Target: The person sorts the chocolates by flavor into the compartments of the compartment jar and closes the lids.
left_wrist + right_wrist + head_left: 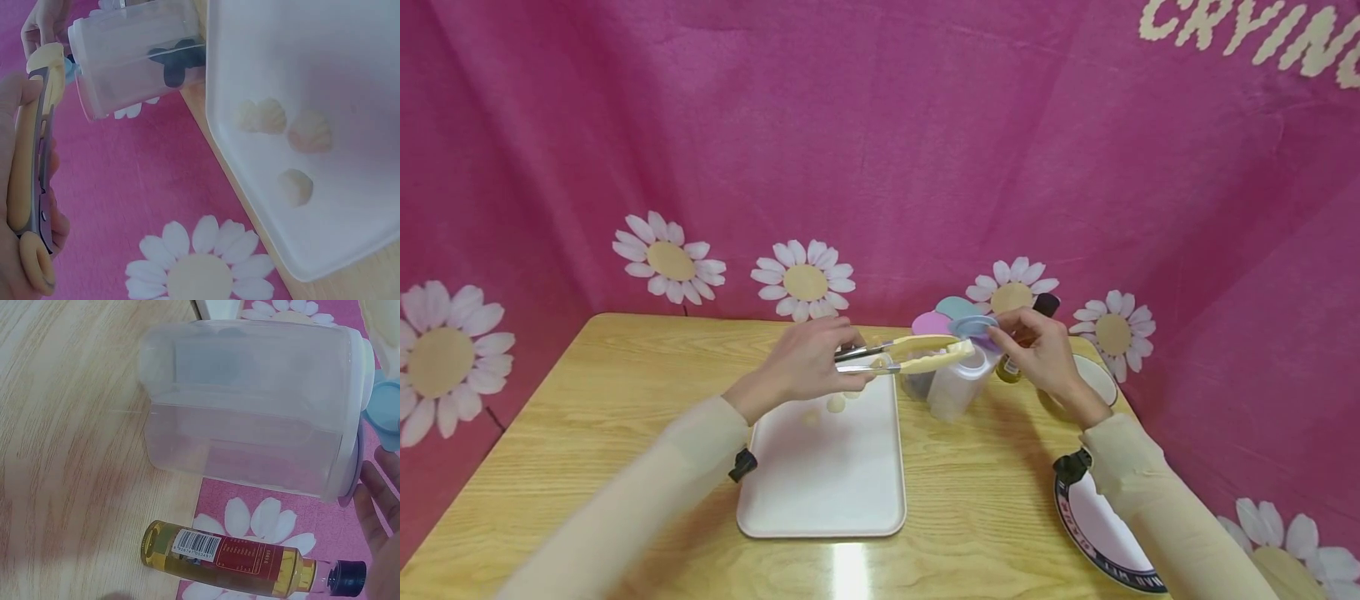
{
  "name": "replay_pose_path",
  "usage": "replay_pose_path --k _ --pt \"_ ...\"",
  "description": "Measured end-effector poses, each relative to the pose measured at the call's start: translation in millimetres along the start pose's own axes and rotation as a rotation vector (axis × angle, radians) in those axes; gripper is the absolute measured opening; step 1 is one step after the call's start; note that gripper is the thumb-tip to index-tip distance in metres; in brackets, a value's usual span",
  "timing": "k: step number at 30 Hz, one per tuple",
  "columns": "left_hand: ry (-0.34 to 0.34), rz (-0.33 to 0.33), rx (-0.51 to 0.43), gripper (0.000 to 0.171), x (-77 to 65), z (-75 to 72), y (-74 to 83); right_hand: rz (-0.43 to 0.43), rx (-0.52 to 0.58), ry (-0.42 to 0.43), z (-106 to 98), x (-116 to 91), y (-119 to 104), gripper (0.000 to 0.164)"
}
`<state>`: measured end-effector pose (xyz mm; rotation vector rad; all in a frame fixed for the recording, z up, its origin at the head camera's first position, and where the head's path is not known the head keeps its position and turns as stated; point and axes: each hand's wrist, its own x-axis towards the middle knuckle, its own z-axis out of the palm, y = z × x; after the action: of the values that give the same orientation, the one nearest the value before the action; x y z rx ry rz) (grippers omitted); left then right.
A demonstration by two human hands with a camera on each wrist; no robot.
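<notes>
Yellow-tipped metal tongs (917,342) are gripped in my left hand (801,358), their tips over the mouth of a clear plastic container (952,393). A pale piece (960,351) appears between the tips, its kind unclear. My right hand (1037,346) pinches a light blue lid (973,326), raised beside the container's opening. In the right wrist view a purple lid (353,475) sits by the right fingers (378,487). Several pale shell-shaped pieces (310,131) lie on the white tray (827,492), below and beside my left hand.
An oil bottle (231,556) with a black cap stands just right of the container. Behind the container are pink (930,322) and teal (957,307) lids. A bowl (1097,381) stands behind my right wrist, and a dark-rimmed plate (1081,537) lies near my right forearm.
</notes>
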<state>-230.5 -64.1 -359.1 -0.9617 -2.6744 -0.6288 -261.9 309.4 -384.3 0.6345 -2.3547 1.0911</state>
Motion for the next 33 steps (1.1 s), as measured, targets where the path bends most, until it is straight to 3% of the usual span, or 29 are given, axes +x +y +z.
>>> replay_pose_path --k 8,19,25,33 --pt "-0.055 -0.019 0.006 0.035 14.6 4.8 6.0 -0.015 0.009 0.005 1 0 0 0.016" --pt "-0.074 -0.033 -0.004 0.039 18.7 3.8 6.1 -0.01 0.011 0.006 0 0 -2 0.015" --pt "-0.081 -0.056 0.002 0.042 5.3 -4.6 1.5 -0.009 0.007 0.0 0 0 -1 0.015" --pt "-0.069 -0.091 0.03 0.046 -32.2 -15.8 -21.2 -0.004 0.016 -0.003 -1 -1 0 0.015"
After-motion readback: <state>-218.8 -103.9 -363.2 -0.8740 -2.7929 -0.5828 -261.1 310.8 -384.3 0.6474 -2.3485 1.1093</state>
